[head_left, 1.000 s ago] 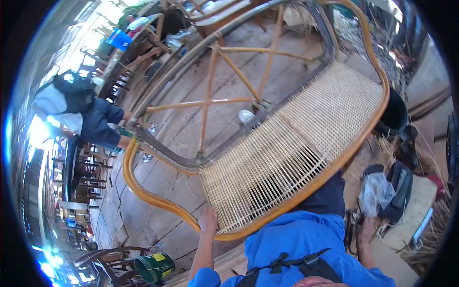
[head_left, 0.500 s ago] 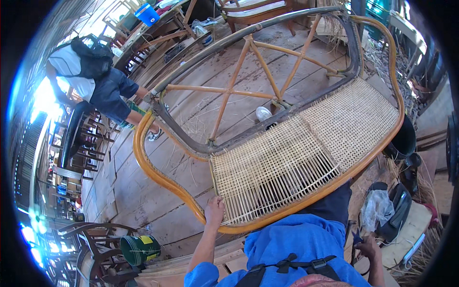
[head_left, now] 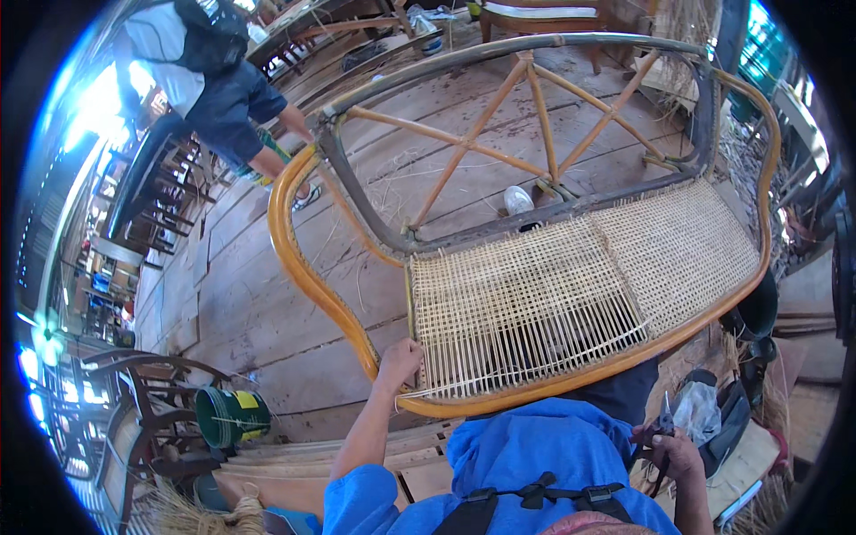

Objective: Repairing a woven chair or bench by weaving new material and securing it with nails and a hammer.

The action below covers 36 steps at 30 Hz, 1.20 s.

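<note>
A rattan settee frame (head_left: 303,259) lies across the view, its seat panel (head_left: 535,290) woven from pale cane. The weave is close on the right; toward the front of the left half it opens into loosely spaced strands. My left hand (head_left: 399,364) is closed at the left edge of the panel, by the front corner. What its fingers pinch there is hidden. At the lower right, beside my blue-clad lap, my right hand (head_left: 679,453) holds dark pliers (head_left: 664,419), jaws up, apart from the settee.
A person (head_left: 214,89) with a dark bag stands at the far left. A green bucket (head_left: 232,416) and dark wooden chair frames (head_left: 134,392) are at the lower left. Right of me are a plastic bag (head_left: 698,408) and a dark bucket (head_left: 758,308). Plank floor (head_left: 241,294) lies beyond.
My right hand has raised the pliers and brought them inward, toward my lap. My left hand stays closed at the panel's corner. The view has shifted, so the settee sits farther right.
</note>
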### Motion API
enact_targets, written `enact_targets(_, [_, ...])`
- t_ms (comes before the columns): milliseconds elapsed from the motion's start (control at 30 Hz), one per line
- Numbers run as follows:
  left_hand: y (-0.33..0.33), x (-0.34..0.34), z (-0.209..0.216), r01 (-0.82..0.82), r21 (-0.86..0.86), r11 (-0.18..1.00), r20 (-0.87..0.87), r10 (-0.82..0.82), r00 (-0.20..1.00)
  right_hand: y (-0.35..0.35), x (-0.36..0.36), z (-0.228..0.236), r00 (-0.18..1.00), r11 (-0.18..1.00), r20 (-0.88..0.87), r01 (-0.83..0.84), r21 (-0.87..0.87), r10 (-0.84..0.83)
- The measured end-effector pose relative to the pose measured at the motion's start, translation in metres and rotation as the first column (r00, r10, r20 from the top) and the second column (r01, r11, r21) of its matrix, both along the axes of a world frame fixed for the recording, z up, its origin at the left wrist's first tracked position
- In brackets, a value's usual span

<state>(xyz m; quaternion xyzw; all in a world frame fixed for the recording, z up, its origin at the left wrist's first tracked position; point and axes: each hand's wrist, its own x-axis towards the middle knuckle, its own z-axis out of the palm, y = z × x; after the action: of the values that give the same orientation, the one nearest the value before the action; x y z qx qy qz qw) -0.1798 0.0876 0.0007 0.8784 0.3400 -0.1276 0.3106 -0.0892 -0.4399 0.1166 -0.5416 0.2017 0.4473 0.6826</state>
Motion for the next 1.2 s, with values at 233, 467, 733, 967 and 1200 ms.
enact_targets(233, [-0.006,-0.004,-0.009,0.042,0.276,0.960,0.260,-0.117,0.958,0.065,0.057,-0.001,0.968,0.953,0.085,-0.247,0.173,0.235])
enact_targets(467, [-0.011,-0.002,-0.009,-0.073,0.284,0.956,0.218,0.010,0.976,0.289,0.053,-0.026,0.712,0.712,0.079,-0.701,0.030,0.698])
enact_targets(733, [-0.005,-0.004,-0.006,-0.227,0.057,0.972,0.263,0.205,0.943,0.384,0.002,-0.087,0.558,0.563,-0.105,-0.826,0.020,0.823])
enact_targets(967, [-0.002,-0.007,-0.008,-0.209,0.060,0.976,0.237,0.189,0.953,0.399,-0.004,-0.104,0.557,0.560,-0.053,-0.822,0.108,0.829])
enact_targets(1200, [-0.008,-0.005,-0.003,-0.218,0.107,0.970,0.279,0.181,0.943,0.406,-0.009,-0.114,0.563,0.561,-0.023,-0.820,0.113,0.826])
